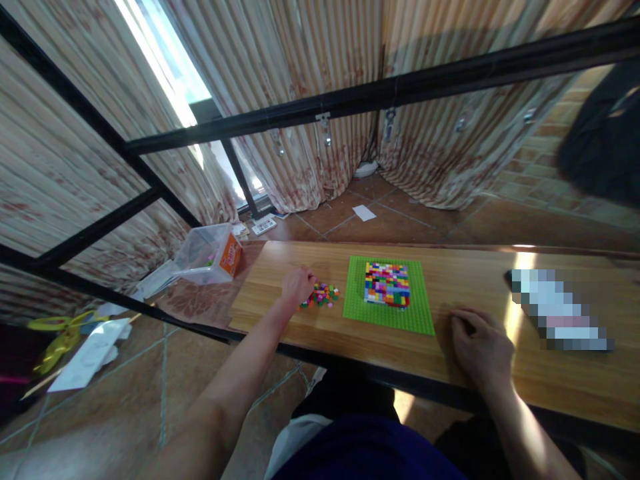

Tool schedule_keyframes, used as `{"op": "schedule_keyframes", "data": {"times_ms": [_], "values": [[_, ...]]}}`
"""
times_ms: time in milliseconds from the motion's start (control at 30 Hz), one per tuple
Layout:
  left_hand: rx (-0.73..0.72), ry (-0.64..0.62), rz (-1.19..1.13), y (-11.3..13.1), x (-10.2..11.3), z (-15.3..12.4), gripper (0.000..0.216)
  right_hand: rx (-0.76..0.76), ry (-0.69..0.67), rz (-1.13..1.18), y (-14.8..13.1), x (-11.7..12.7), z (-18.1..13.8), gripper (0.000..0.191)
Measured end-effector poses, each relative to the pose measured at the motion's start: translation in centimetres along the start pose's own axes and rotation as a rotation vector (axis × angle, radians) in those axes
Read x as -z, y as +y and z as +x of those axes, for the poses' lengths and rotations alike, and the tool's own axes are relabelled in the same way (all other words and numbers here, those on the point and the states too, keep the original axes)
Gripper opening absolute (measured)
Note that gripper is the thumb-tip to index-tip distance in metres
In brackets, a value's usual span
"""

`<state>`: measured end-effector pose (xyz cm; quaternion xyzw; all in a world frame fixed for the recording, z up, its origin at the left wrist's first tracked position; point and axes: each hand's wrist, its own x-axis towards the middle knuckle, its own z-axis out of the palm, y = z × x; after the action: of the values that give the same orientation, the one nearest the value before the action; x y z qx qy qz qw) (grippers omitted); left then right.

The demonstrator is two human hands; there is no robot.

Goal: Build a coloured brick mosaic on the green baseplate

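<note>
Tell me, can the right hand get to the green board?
Probably yes: the right hand is close beside the green board, at the wooden table, and nothing seems to stand between them.

I can't read any words here. The see-through plastic box [193, 257] on my left has a bright orange label [231, 256] with pale writing, but the letters are too small and fuzzy for me. A flat white card [265, 225] near it has black marks, too tiny to read. Blurry squares hide the long, flat, dark-edged thing [560, 310] on my right.
</note>
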<state>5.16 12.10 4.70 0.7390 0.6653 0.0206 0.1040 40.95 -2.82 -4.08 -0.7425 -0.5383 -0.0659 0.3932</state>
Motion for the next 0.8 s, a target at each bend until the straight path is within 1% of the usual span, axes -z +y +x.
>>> {"op": "schedule_keyframes", "data": {"times_ms": [267, 533, 667, 800], "values": [[0.022, 0.004, -0.006, 0.7, 0.1, -0.3, 0.022, -0.022, -0.009, 0.008, -0.2, 0.1, -0.1, 0.030], [0.107, -0.006, 0.040, 2.3, 0.2, 0.3, 0.021, -0.041, -0.010, 0.019, -0.2, 0.0, -0.1, 0.029], [0.109, 0.004, 0.054, 2.4, 0.0, 0.2, 0.023, -0.033, -0.011, 0.018, -0.2, -0.1, -0.1, 0.029], [0.110, 0.033, 0.041, 2.1, 0.3, -0.5, 0.028, -0.029, -0.007, 0.030, -0.2, 0.0, -0.1, 0.028]]}}
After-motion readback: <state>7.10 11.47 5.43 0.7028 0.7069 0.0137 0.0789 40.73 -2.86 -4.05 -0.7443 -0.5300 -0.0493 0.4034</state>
